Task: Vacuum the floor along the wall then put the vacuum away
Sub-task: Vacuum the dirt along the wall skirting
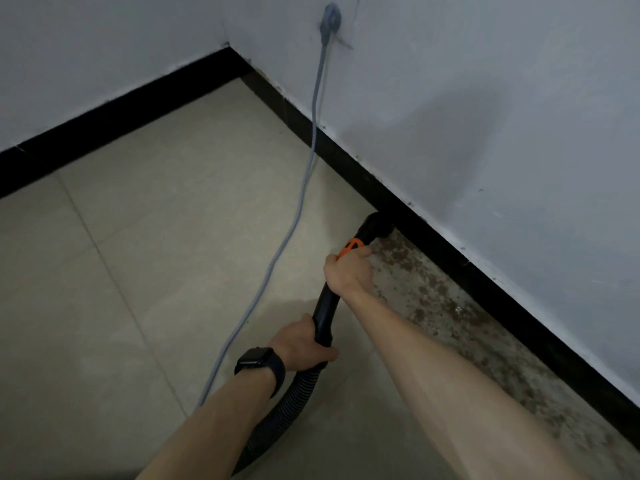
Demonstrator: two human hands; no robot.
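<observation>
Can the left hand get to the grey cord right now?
Probably yes: the cord lies on open floor beside the left hand, nothing between, though that hand now grips the wand.

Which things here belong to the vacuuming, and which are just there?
Job:
- nozzle at the skirting
- wand, gripped by the left hand and right hand
- hose
- cord, probably the vacuum's, running to the plug
- dirt along the wall

Just there:
- watch on the left wrist
- far wall
</observation>
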